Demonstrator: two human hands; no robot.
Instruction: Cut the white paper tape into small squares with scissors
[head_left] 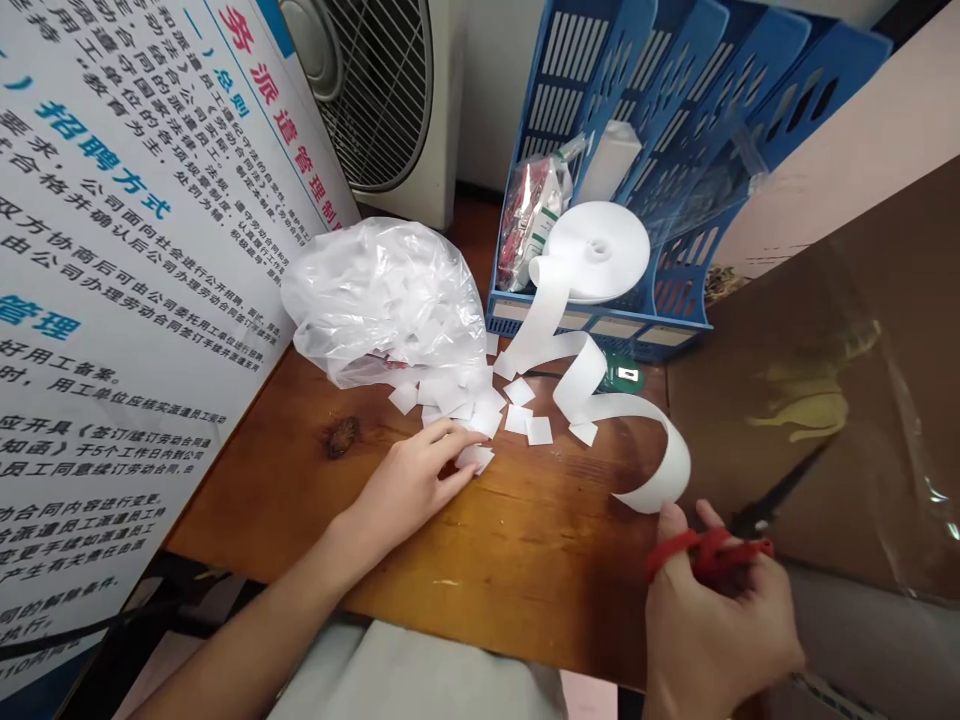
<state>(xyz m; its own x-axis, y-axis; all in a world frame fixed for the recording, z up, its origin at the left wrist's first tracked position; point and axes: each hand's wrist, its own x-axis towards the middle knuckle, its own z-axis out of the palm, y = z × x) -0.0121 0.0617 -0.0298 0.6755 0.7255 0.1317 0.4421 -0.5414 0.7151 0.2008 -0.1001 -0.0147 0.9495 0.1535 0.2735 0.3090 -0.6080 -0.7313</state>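
Note:
My left hand (pixel 417 483) rests on the wooden table (pixel 315 500), its fingertips touching a small stack of cut white squares (pixel 475 457). More white squares (pixel 480 400) lie scattered beside a clear plastic bag (pixel 382 300) holding several more. My right hand (pixel 712 620) is closed round red-handled scissors (pixel 720 545), whose dark blades point up to the right. A white tape strip (pixel 645 440) curls from a white roll (pixel 596 250) down to just above my right hand.
A blue file rack (pixel 675 150) stands at the back with packets in it. A printed board (pixel 112 300) leans at the left. A white fan (pixel 382 90) sits behind. Brown sheet under clear film (pixel 825 400) lies at the right. A small green object (pixel 624 372) sits by the rack.

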